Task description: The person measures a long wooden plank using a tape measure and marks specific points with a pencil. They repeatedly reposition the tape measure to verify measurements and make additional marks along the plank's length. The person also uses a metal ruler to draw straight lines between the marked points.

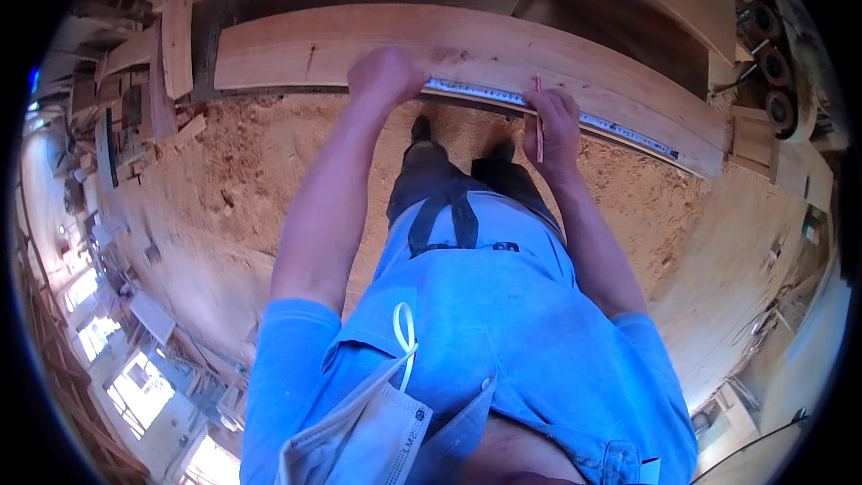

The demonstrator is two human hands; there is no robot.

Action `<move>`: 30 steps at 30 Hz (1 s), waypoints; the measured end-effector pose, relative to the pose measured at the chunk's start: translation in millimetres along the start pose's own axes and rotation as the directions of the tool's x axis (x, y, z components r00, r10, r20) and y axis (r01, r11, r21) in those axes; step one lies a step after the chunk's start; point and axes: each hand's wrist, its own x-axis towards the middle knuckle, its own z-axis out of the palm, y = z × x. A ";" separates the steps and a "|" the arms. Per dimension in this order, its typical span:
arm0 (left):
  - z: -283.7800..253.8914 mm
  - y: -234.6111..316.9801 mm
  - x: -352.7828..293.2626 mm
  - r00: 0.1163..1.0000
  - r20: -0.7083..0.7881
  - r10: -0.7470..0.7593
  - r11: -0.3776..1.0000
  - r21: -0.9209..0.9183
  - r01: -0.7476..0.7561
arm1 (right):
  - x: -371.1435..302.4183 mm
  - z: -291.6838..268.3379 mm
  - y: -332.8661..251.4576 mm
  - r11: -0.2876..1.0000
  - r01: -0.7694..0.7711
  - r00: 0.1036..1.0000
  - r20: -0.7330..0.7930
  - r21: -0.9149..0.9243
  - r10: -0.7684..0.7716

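Lying along the near edge of the wooden board, the tape measure meets both hands — the left hand, its fingers curled tight over one end, and the right hand, fingers pinching a red pencil crosswise.

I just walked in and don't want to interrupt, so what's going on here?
A person has a tape stretched along the near edge of a board. It runs from the closed left hand, past the right hand, to near the board's right end. The right hand holds a red pencil, at the board's near edge. Any mark on the wood is too small to tell.
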 end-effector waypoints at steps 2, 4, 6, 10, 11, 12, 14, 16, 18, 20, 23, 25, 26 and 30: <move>9.2 -6.1 -4.2 0.999 0.003 0.039 0.998 -0.051 -0.039 | -9.1 -6.6 2.5 0.998 0.003 0.999 -0.041 -0.057 -0.005; 18.3 -16.1 -11.9 0.994 0.039 0.098 0.983 -0.157 -0.091 | -17.3 -16.6 3.7 0.992 -0.043 0.995 -0.096 -0.117 0.032; 30.2 -33.7 -18.2 0.977 0.108 0.183 0.935 -0.326 -0.139 | -27.7 -23.5 3.6 0.979 -0.084 0.988 -0.144 -0.186 0.058; 34.7 -79.8 -28.3 0.956 0.110 0.271 0.897 -0.389 -0.210 | -51.9 -35.5 -12.1 0.972 -0.123 0.989 -0.111 -0.202 0.103; 34.0 -94.1 -29.3 0.956 0.107 0.273 0.883 -0.423 -0.204 | -58.4 -36.0 -17.3 0.974 -0.129 0.990 -0.074 -0.189 0.116; 34.9 -109.8 -30.5 0.956 0.109 0.272 0.868 -0.456 -0.195 | -63.6 -26.2 -24.3 0.985 -0.077 0.989 -0.137 -0.158 0.055; 36.7 -139.0 -27.9 0.962 0.104 0.251 0.889 -0.417 -0.186 | -47.6 -23.5 -63.5 0.977 -0.098 0.994 -0.057 -0.191 0.088; 29.6 -151.5 -30.7 0.970 0.035 0.242 0.899 -0.383 -0.211 | -50.9 -12.6 -73.2 0.969 -0.091 0.996 -0.027 -0.231 0.087; 32.4 -170.5 -25.2 0.964 -0.051 0.261 0.894 -0.363 -0.262 | -49.0 -10.3 -82.8 0.967 -0.057 0.998 -0.007 -0.248 0.057; 32.3 -189.6 -16.5 0.959 -0.114 0.259 0.890 -0.357 -0.283 | -56.0 -19.7 -70.8 0.954 -0.063 0.998 0.007 -0.294 0.068; 20.9 -219.4 1.2 0.950 -0.172 0.262 0.874 -0.376 -0.309 | -75.8 -66.4 -30.5 0.933 -0.231 0.971 -0.010 -0.276 0.238; 17.5 -234.4 11.7 0.935 -0.199 0.292 0.847 -0.400 -0.350 | -94.2 -104.6 11.3 0.889 -0.311 0.950 -0.093 -0.337 0.297; 16.7 -232.4 11.5 0.935 -0.185 0.302 0.836 -0.420 -0.353 | -96.0 -119.6 30.3 0.857 -0.226 0.972 -0.159 -0.464 0.170; 29.3 -206.9 10.7 0.931 -0.196 0.306 0.802 -0.474 -0.364 | -74.8 -160.5 47.0 0.735 -0.201 0.965 -0.261 -0.648 0.033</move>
